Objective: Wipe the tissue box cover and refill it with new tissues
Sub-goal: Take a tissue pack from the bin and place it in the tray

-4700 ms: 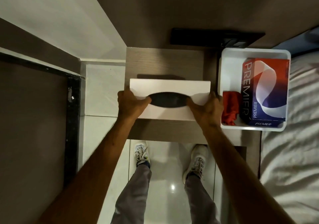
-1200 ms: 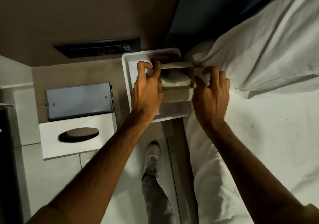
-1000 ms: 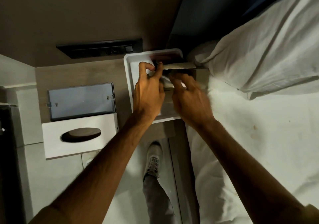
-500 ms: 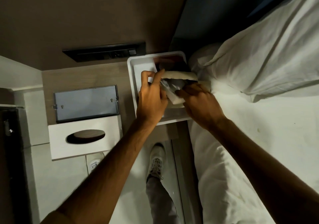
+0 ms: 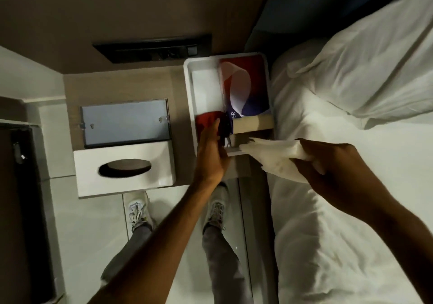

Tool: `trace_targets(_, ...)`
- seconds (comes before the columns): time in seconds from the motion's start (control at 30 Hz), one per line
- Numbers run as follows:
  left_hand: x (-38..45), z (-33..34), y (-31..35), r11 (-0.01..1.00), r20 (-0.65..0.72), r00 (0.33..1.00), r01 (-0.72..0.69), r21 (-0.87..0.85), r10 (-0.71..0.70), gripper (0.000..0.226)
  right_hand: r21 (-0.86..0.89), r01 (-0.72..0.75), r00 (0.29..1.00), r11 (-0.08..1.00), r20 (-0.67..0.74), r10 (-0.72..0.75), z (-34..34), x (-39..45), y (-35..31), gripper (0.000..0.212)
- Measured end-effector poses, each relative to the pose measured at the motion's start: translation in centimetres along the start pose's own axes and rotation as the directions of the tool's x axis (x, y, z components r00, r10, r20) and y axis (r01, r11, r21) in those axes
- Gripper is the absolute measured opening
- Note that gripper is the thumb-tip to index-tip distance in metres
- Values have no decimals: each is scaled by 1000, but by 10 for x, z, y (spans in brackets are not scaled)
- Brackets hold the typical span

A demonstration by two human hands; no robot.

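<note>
The white tissue box cover with its dark oval slot lies on the wooden nightstand, at the front edge. Behind it lies its grey base plate. A white tray at the nightstand's right holds the red-and-blue tissue carton, open at its near end, and a red cloth. My left hand rests flat at the carton's near left corner, holding nothing that I can see. My right hand grips a stack of white tissues just outside the carton, over the bed's edge.
A bed with white sheets and a pillow fills the right side. A black socket panel sits in the wall behind the nightstand. My legs and shoes stand on the pale tiled floor below.
My right hand has pulled the tissue stack out of the carton toward me and to the right. My left hand stayed at the carton. Earlier the cover was lifted off its base plate.
</note>
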State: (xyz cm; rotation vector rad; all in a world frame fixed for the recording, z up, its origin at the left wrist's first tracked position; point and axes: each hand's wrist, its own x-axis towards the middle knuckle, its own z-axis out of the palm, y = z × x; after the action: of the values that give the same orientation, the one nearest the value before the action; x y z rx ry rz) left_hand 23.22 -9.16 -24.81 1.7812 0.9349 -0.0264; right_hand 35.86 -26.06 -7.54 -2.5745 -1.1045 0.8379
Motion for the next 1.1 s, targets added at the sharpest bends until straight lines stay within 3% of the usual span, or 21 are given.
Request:
trace_targets(0.07, -19, -14, -1, 923, -74, 971, 190, -335, -227, 48, 201, -30, 999, 979, 27, 25, -7, -2, -14, 32)
trace_targets(0.1, -25, -23, -8, 768, -7, 913, 338, -543, -407, 37, 369, -89, 996, 925, 61, 71, -9, -1, -24, 31)
trace_targets(0.13, -29, -31, -22, 539, 136, 829, 467, -701, -542, 29, 555, -158, 987, 816, 114, 114, -12, 2, -37, 28)
trace_targets(0.17, -33, -43, -36, 301, 304, 742, 559, -772, -597, 28, 714, -204, 979, 670, 162, 125, -12, 7, -51, 25)
trace_targets(0.23, -42, -68, -63, 29, 469, 641, 608, -794, -608, 47, 891, -237, 971, 386, 208, 116, -3, 22, -75, 27)
trace_targets(0.27, -44, -83, -70, -49, 509, 634, 597, -801, -582, 55, 927, -258, 965, 271, 233, 122, 7, 32, -87, 29)
trace_targets(0.33, -42, -120, -65, -120, 510, 763, 507, -853, -397, 53, 932, -322, 942, 166, 298, 151, 38, 59, -105, 33)
trace_targets(0.4, -34, -161, -48, -53, 481, 833, 487, -872, -274, 60, 906, -391, 912, 160, 357, 201, 73, 87, -118, 35)
trace_targets(0.5, -18, -220, -64, 36, 427, 832, 469, -883, -354, 73, 888, -429, 887, 166, 378, 265, 123, 121, -140, 37)
trace_targets(0.57, -12, -245, -75, 143, 403, 832, 483, -864, -381, 64, 885, -438, 879, 160, 384, 281, 143, 134, -156, 36)
trace_targets(0.67, -1, -266, -96, 347, 317, 874, 445, -826, -367, 34, 882, -431, 879, 188, 364, 307, 164, 149, -180, 29)
trace_targets(0.77, 10, -277, -116, 528, 187, 871, 433, -731, -455, 42, 863, -429, 884, 268, 340, 319, 178, 162, -197, 35)
trace_targets(0.87, 20, -288, -134, 632, 87, 883, 396, -666, -462, 56, 855, -400, 890, 330, 277, 361, 194, 177, -206, 46)
trace_targets(0.97, 30, -298, -145, 733, 0, 915, 324, -598, -404, 63, 806, -367, 897, 464, 176, 405, 206, 191, -208, 58)
trace_targets(1.03, 32, -305, -145, 755, 24, 923, 328, -567, -383, 48, 737, -391, 892, 552, 155, 425, 216, 197, -206, 49)
trace_targets(1.1, 33, -312, -142, 727, 138, 912, 392, -563, -386, 29, 704, -433, 874, 563, 175, 454, 218, 199, -213, 23)
